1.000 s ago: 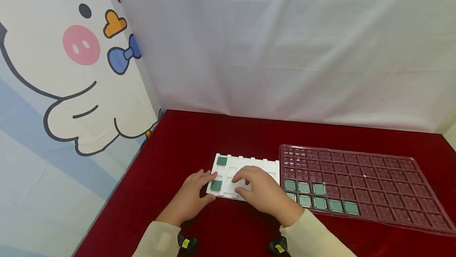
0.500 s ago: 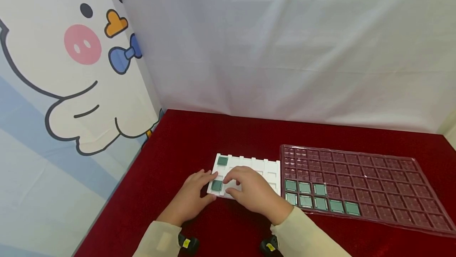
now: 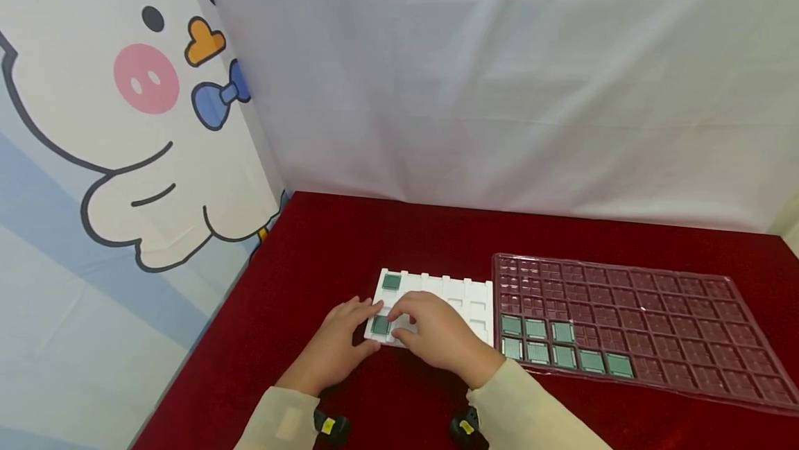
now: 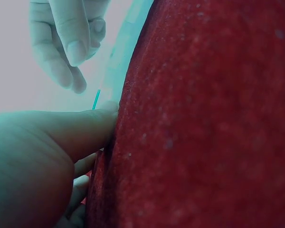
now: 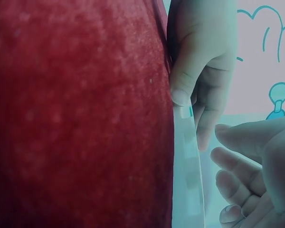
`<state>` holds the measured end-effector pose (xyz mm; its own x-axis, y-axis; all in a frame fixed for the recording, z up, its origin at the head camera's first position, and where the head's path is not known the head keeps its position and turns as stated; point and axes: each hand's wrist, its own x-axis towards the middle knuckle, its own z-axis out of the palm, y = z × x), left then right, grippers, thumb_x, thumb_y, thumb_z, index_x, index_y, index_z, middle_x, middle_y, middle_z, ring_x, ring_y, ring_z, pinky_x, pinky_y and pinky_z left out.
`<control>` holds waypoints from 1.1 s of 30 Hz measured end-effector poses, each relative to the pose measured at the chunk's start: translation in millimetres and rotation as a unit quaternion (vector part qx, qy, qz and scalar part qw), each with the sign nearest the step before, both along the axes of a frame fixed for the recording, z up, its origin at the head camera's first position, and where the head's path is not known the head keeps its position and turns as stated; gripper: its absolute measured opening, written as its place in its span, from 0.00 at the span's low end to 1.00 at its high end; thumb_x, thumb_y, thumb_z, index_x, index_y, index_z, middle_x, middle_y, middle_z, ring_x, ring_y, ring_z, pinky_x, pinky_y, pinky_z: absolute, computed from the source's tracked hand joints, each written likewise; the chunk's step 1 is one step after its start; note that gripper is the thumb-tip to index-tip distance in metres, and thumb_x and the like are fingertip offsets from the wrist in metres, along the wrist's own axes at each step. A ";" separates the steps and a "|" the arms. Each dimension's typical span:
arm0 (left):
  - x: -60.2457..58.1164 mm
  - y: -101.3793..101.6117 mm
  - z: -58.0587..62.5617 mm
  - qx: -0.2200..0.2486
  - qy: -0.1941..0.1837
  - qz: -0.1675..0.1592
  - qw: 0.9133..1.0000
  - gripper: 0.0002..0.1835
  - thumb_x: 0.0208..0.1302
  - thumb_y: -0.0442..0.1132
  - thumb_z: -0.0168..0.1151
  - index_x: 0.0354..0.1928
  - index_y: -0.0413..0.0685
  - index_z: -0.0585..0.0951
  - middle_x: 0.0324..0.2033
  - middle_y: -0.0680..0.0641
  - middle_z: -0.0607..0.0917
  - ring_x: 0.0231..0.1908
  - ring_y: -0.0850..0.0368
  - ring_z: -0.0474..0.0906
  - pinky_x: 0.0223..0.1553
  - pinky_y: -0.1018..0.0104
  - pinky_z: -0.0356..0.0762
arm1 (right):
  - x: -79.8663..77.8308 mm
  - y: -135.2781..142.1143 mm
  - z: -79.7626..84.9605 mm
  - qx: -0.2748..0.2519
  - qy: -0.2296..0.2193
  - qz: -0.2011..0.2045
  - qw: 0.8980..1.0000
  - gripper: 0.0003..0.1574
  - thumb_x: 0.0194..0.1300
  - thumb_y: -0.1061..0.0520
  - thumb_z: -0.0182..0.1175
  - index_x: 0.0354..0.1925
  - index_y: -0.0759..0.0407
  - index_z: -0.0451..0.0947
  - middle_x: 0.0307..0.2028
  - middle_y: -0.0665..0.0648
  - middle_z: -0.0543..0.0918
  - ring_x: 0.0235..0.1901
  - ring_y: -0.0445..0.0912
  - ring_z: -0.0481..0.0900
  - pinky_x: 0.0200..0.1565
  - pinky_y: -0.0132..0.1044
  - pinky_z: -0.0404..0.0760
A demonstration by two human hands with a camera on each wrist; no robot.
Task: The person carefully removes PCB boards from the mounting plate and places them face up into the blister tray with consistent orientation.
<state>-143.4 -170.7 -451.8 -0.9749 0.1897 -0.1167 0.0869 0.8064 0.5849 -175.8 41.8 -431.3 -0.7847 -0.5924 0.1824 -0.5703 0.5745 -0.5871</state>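
A white tray (image 3: 437, 288) with shallow recesses lies on the red cloth. Two green square chips sit at its left end, a far one (image 3: 391, 282) and a near one (image 3: 381, 325). My left hand (image 3: 337, 346) holds the tray's left end, thumb at the front corner and forefinger on the left side. Just right of the near chip hovers my right hand (image 3: 431, 332), its thumb and forefinger apart. Nothing shows between those fingertips in the right wrist view, where the right hand (image 5: 256, 166) is above the tray. Part of the tray is hidden under the right hand.
Right of the white tray lies a large clear plastic tray (image 3: 662, 325) with many compartments. Several green chips (image 3: 564, 356) fill its near left compartments. A pale curtain (image 3: 530, 89) hangs behind the table, with a cartoon-printed sheet (image 3: 187, 179) at left.
My right hand has moved left over the white tray, to beside the near green chip. The left hand keeps its place at the tray's left end. Both chips stay put.
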 end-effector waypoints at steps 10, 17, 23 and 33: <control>-0.1 0.7 1.6 0.005 0.002 -0.001 1.000 0.35 0.67 0.41 0.72 0.75 0.59 0.72 0.75 0.48 0.69 0.77 0.43 0.55 0.72 0.38 0.58 | -6.7 -0.7 -5.4 0.003 -0.006 -0.011 1.000 0.09 0.67 0.58 0.70 0.45 0.51 0.87 0.44 0.48 0.86 0.38 0.42 0.78 0.44 0.42 0.81; 0.2 -0.1 0.8 0.008 0.004 -0.004 1.000 0.35 0.67 0.41 0.71 0.75 0.59 0.73 0.75 0.47 0.69 0.77 0.43 0.55 0.72 0.38 0.58 | -8.4 -1.1 -7.1 0.000 -0.011 -0.016 1.000 0.08 0.67 0.59 0.69 0.45 0.51 0.87 0.44 0.48 0.85 0.38 0.42 0.78 0.45 0.43 0.81; 0.1 -0.8 -0.3 0.007 0.005 -0.004 1.000 0.35 0.67 0.41 0.72 0.75 0.59 0.73 0.75 0.47 0.69 0.77 0.43 0.55 0.72 0.38 0.58 | -9.2 -3.6 -8.6 -0.007 -0.014 -0.011 1.000 0.08 0.67 0.59 0.69 0.45 0.52 0.87 0.45 0.49 0.86 0.40 0.43 0.79 0.47 0.44 0.82; 0.2 -1.7 -0.4 0.004 0.005 -0.008 1.000 0.35 0.67 0.42 0.72 0.75 0.58 0.73 0.75 0.47 0.69 0.77 0.43 0.55 0.72 0.38 0.58 | -7.7 -11.2 -10.2 0.002 -0.012 -0.007 1.000 0.08 0.65 0.59 0.70 0.44 0.53 0.88 0.44 0.49 0.87 0.39 0.41 0.79 0.47 0.42 0.81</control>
